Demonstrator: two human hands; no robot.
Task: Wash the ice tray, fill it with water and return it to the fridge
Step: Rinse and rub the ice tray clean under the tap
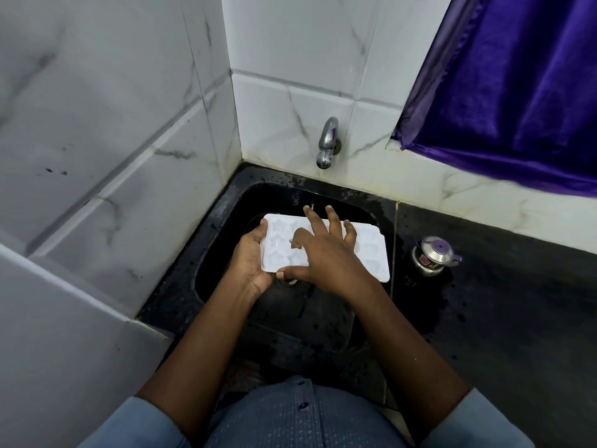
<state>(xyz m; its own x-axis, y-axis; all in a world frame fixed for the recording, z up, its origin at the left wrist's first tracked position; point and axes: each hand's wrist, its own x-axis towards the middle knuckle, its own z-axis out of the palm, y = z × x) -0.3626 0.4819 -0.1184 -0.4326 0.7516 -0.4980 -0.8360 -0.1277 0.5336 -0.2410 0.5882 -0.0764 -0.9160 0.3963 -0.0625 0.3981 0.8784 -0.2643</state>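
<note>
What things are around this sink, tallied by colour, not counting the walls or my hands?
White: 1, the ice tray
Silver: 2, the tap and the small pot
Purple: 1, the curtain
Black: 1, the sink
Total: 5

The ice tray (373, 257) at frame centre looked like frosted white plastic, translucent and matt. The sink (219, 253) under it was black, glossy and wet, and the counter (517, 302) at right looked like dark polished stone. The tap (328, 143) and the small pot (431, 255) were bright polished metal. The wall tiles (129, 124) were smooth, glossy, veined white. The curtain (517, 92) at upper right was shiny purple cloth. The shirt (300, 418) at the bottom was matt blue weave.
</note>
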